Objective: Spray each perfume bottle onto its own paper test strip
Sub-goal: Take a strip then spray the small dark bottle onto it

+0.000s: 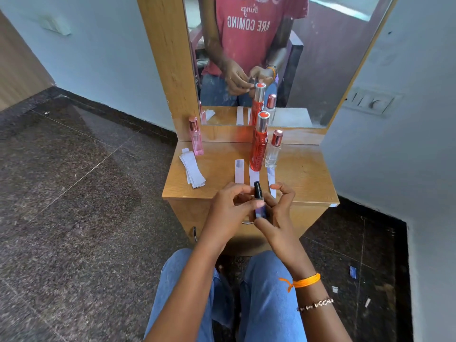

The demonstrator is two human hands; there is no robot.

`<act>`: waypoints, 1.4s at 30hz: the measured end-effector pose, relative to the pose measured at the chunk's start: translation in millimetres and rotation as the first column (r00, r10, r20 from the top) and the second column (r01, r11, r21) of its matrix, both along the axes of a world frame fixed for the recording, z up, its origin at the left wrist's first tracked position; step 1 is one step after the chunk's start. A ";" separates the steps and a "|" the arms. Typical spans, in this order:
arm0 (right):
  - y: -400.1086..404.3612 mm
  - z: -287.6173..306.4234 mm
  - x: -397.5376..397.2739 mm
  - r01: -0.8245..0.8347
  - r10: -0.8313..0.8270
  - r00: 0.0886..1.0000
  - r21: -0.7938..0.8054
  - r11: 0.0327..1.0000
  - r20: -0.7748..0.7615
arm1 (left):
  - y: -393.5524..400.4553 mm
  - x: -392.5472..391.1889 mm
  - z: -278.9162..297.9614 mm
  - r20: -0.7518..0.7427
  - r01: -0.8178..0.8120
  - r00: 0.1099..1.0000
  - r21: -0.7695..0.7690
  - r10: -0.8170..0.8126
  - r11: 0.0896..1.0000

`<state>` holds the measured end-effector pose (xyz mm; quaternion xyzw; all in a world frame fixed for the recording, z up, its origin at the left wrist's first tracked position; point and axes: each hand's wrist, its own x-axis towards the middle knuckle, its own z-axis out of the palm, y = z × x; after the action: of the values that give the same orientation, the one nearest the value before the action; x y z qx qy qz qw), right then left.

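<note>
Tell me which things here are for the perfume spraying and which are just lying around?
For the job: purple bottle in both hands, red bottle, clear bottle, pink bottle, three laid-out strips, spare strip stack.

Just lying about: paper scraps on the floor, wall switches.

Upright dark purple bottle point(259, 206) with bare black sprayer, near three laid-out white strips point(239, 171).

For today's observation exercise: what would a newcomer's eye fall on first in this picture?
Probably the tall red bottle, standing mid-table before the mirror. Next, the left hand and right hand at the table's near edge, together holding a small dark purple bottle. Three paper strips lie just beyond them.
</note>
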<state>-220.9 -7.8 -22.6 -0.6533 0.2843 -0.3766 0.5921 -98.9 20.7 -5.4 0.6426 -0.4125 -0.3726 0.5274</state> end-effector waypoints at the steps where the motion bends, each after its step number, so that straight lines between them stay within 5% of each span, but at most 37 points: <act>1: 0.1 0.7 -2.4 0.033 -0.033 0.999 0.015 0.999 0.014 | 1.2 0.0 1.1 -0.014 0.003 1.000 -0.005 -0.003 1.000; 5: -15.6 -1.1 -7.9 0.477 -0.501 0.863 -0.231 0.848 -0.055 | 3.2 3.7 5.5 -0.035 0.030 0.999 -0.052 -0.032 0.998; 7: -32.9 -4.7 -11.3 0.472 -0.581 0.795 -0.422 0.774 -0.175 | 4.3 4.8 6.6 -0.039 0.043 0.998 -0.051 -0.045 0.998; 11: -54.0 -3.9 -13.0 0.261 -0.490 0.769 -0.498 0.827 -0.410 | 7.5 3.6 8.6 -0.022 0.061 0.998 -0.009 -0.061 0.998; 14: -54.6 10.0 -12.4 0.309 -0.502 0.808 -0.504 0.806 -0.307 | 11.4 5.0 10.5 0.045 0.090 0.995 -0.014 -0.089 0.996; 16: -51.4 27.7 -11.1 0.329 -0.408 0.897 -0.358 0.874 -0.170 | 12.9 6.3 11.0 0.075 0.096 0.993 -0.027 -0.094 0.995; 20: -42.6 55.1 -5.6 0.108 -0.119 0.992 -0.220 0.969 -0.039 | 13.9 7.5 11.9 0.115 0.094 0.989 -0.031 -0.090 0.995; 30: -48.7 69.7 -6.2 -0.141 0.017 0.934 -0.326 0.935 -0.356 | 18.1 10.6 11.2 0.103 -0.063 0.992 -0.105 0.074 0.992; 42: -44.2 70.9 6.5 -0.187 -0.015 0.866 -0.351 0.917 -0.500 | 20.2 -1.7 0.4 0.034 -0.215 0.974 -0.193 0.225 0.957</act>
<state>-214.3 -52.0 48.3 -0.8438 0.3154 -0.2189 0.3750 -100.6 41.0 -5.0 0.6420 -0.3862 -0.2531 0.6121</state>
